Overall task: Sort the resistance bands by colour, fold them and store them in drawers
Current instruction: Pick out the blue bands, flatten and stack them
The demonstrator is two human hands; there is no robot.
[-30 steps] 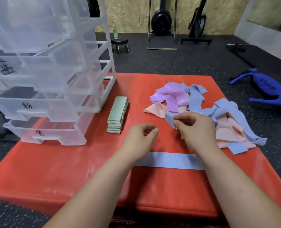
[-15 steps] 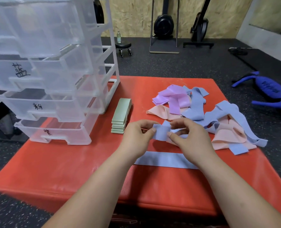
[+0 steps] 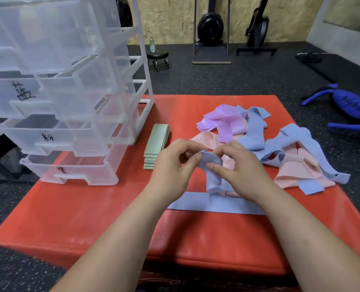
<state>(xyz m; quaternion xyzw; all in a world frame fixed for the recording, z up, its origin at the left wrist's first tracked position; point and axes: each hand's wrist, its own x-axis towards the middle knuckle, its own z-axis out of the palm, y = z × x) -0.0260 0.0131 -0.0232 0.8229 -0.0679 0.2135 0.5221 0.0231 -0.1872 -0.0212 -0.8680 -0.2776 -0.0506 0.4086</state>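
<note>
Both hands pinch one blue resistance band above the red mat. My left hand holds its upper left edge, my right hand its right side. The band hangs down from my fingers. A second blue band lies flat under my wrists. A loose pile of blue, pink and purple bands lies to the right. Folded green bands are stacked beside the clear plastic drawer unit at the left.
The drawer unit's drawers stand partly pulled out, with handwritten labels on their fronts. Beyond the mat is dark gym flooring with a small wheeled stool, a bottle, black exercise machines and a blue piece of equipment at right.
My right hand picked a blue band out of the pile, my left hand joined it, and both have drawn it up and toward me, where it now hangs from my fingers.
</note>
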